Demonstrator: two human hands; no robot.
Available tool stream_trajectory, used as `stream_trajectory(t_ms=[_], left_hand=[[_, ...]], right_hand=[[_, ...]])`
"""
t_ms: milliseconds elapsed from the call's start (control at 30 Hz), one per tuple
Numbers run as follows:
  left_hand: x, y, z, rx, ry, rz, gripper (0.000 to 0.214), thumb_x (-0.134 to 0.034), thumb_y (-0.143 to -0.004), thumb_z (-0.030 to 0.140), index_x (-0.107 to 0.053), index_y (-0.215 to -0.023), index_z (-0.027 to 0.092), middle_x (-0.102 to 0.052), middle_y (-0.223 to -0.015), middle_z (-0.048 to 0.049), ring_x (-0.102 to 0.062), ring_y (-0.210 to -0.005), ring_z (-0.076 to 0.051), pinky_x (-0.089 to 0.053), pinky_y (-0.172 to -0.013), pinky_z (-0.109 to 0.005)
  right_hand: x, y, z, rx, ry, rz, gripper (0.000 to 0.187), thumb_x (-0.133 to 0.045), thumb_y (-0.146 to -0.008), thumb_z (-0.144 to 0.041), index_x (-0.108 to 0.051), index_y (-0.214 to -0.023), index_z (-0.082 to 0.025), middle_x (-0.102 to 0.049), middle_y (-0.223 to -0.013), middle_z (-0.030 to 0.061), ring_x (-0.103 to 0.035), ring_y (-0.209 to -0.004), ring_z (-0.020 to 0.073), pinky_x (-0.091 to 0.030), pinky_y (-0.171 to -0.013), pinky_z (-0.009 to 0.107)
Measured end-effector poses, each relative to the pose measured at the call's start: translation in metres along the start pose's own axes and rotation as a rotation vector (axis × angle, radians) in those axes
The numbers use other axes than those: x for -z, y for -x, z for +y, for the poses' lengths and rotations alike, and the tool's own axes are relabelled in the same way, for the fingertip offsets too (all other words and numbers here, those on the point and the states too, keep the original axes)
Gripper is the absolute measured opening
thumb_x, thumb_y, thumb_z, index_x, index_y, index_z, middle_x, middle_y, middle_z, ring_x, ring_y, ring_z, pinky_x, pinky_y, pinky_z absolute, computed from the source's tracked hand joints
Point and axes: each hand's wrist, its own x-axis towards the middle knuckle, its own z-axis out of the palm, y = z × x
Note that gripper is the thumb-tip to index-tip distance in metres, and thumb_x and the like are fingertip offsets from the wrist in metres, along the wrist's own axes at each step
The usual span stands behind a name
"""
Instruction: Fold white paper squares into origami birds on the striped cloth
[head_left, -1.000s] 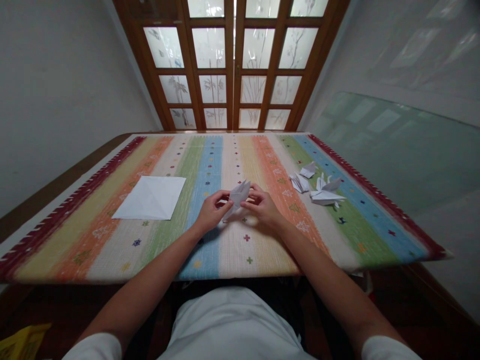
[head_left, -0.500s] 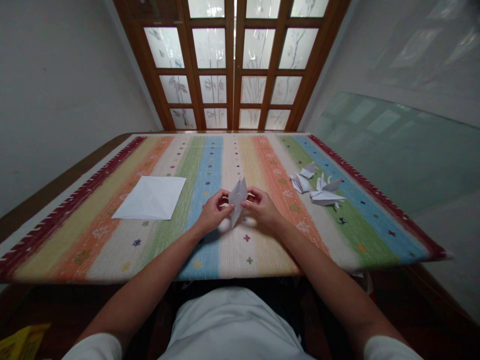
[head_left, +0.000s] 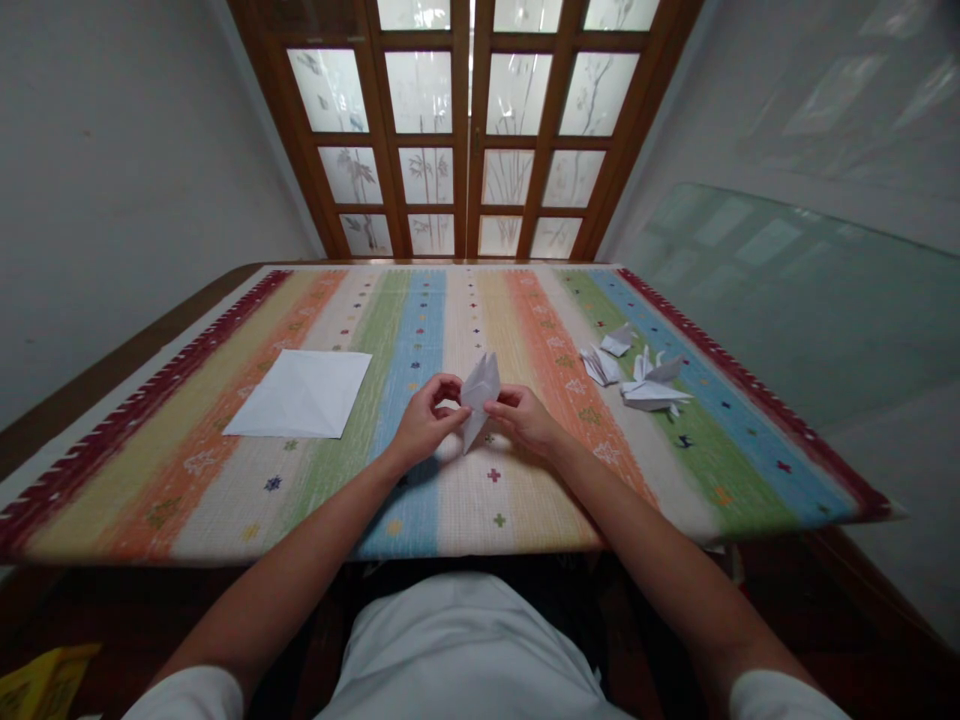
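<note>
A folded piece of white paper (head_left: 480, 393), diamond-like with two points at its top, is held just above the striped tablecloth. My left hand (head_left: 431, 415) pinches its left edge between thumb and fingers. On the opposite edge, my right hand (head_left: 523, 415) grips it the same way, thumb on the near face. The lower tip of the paper points down toward the cloth. Parts of the fingertips are hidden behind the paper.
A flat white sheet of paper (head_left: 300, 395) with crease lines lies to the left. Several folded paper cranes (head_left: 652, 385) sit in a group on the right. The striped tablecloth (head_left: 457, 520) covers the table, and glazed wooden doors (head_left: 469, 150) stand beyond it.
The two upper points of the folded paper have spread slightly apart, and the paper has turned a little. Both hands keep their hold in nearly the same place.
</note>
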Motion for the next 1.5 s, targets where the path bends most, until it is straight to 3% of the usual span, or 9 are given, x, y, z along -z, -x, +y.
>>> stream_trajectory(t_ms=[300, 433, 500, 633, 833, 1033, 1167, 1267, 1500], left_hand=[[0.0012, -0.0027, -0.0027, 0.071, 0.068, -0.014, 0.035, -0.089, -0.08, 0.048, -0.077, -0.092, 0.018, -0.077, -0.094, -0.0066, -0.071, -0.082, -0.018, -0.062, -0.077, -0.032], [0.0044, -0.0037, -0.0007, 0.069, 0.083, 0.016, 0.033, -0.092, -0.077, 0.047, -0.083, -0.09, 0.018, -0.079, -0.116, -0.0121, -0.075, -0.102, -0.024, -0.062, -0.09, -0.038], [0.0052, -0.0039, -0.0001, 0.074, 0.096, 0.007, 0.032, -0.092, -0.077, 0.047, -0.084, -0.088, 0.019, -0.081, -0.116, -0.0123, -0.075, -0.107, -0.025, -0.06, -0.097, -0.041], [0.0056, -0.0036, -0.0004, 0.106, 0.127, -0.044, 0.032, -0.09, -0.08, 0.05, -0.085, -0.088, 0.02, -0.082, -0.101, -0.01, -0.075, -0.102, -0.026, -0.06, -0.098, -0.043], [0.0057, -0.004, -0.0038, 0.082, 0.115, 0.044, 0.03, -0.094, -0.075, 0.045, -0.084, -0.088, 0.019, -0.078, -0.119, -0.0102, -0.074, -0.105, -0.022, -0.059, -0.103, -0.042], [0.0017, -0.0052, -0.0064, 0.065, 0.127, 0.111, 0.04, -0.094, -0.073, 0.043, -0.071, -0.096, 0.02, -0.075, -0.106, -0.0049, -0.072, -0.092, -0.018, -0.063, -0.087, -0.035], [0.0006, -0.0047, -0.006, 0.073, 0.147, 0.088, 0.04, -0.093, -0.074, 0.042, -0.06, -0.082, 0.02, -0.069, -0.088, 0.0005, -0.068, -0.079, -0.013, -0.06, -0.08, -0.029], [0.0009, -0.004, -0.0047, 0.086, 0.101, 0.031, 0.034, -0.089, -0.079, 0.043, -0.065, -0.079, 0.019, -0.069, -0.082, -0.0004, -0.068, -0.077, -0.016, -0.059, -0.082, -0.032], [0.0025, -0.003, -0.004, 0.061, 0.015, 0.027, 0.031, -0.084, -0.083, 0.047, -0.077, -0.09, 0.018, -0.078, -0.094, -0.007, -0.074, -0.087, -0.022, -0.062, -0.088, -0.039]], right_hand=[[0.001, -0.0028, -0.0017, 0.148, 0.189, 0.117, 0.033, -0.092, -0.076, -0.053, -0.084, -0.087, -0.023, -0.08, -0.091, 0.005, -0.071, -0.083, 0.0198, -0.056, -0.085, 0.036], [0.0016, -0.004, -0.0009, 0.179, 0.237, 0.154, 0.03, -0.092, -0.076, -0.049, -0.083, -0.086, -0.023, -0.08, -0.09, 0.0054, -0.072, -0.084, 0.0209, -0.057, -0.084, 0.037], [0.0013, -0.0042, -0.0006, 0.177, 0.247, 0.157, 0.029, -0.091, -0.077, -0.049, -0.082, -0.087, -0.023, -0.08, -0.09, 0.0058, -0.072, -0.084, 0.0212, -0.057, -0.084, 0.037], [-0.0004, -0.0036, -0.0013, 0.168, 0.243, 0.154, 0.03, -0.09, -0.077, -0.049, -0.082, -0.089, -0.023, -0.081, -0.091, 0.0057, -0.072, -0.084, 0.0214, -0.058, -0.084, 0.038], [-0.0018, -0.0038, -0.002, 0.177, 0.254, 0.177, 0.027, -0.089, -0.077, -0.047, -0.081, -0.087, -0.023, -0.08, -0.089, 0.0047, -0.071, -0.08, 0.0205, -0.059, -0.08, 0.036], [-0.0039, -0.0032, -0.0026, 0.172, 0.243, 0.191, 0.027, -0.088, -0.078, -0.047, -0.08, -0.088, -0.023, -0.079, -0.09, 0.0044, -0.07, -0.081, 0.0202, -0.059, -0.076, 0.035], [-0.0053, -0.0029, -0.0032, 0.169, 0.232, 0.196, 0.028, -0.089, -0.076, -0.048, -0.079, -0.086, -0.023, -0.078, -0.089, 0.0041, -0.069, -0.081, 0.0202, -0.058, -0.078, 0.035], [-0.0051, -0.0029, -0.0033, 0.17, 0.243, 0.189, 0.031, -0.09, -0.077, -0.051, -0.079, -0.086, -0.023, -0.078, -0.088, 0.0044, -0.069, -0.082, 0.0206, -0.058, -0.081, 0.036], [-0.0035, -0.003, -0.0012, 0.148, 0.22, 0.151, 0.039, -0.089, -0.078, -0.058, -0.08, -0.092, -0.023, -0.079, -0.094, 0.0056, -0.07, -0.086, 0.0219, -0.058, -0.082, 0.037]])
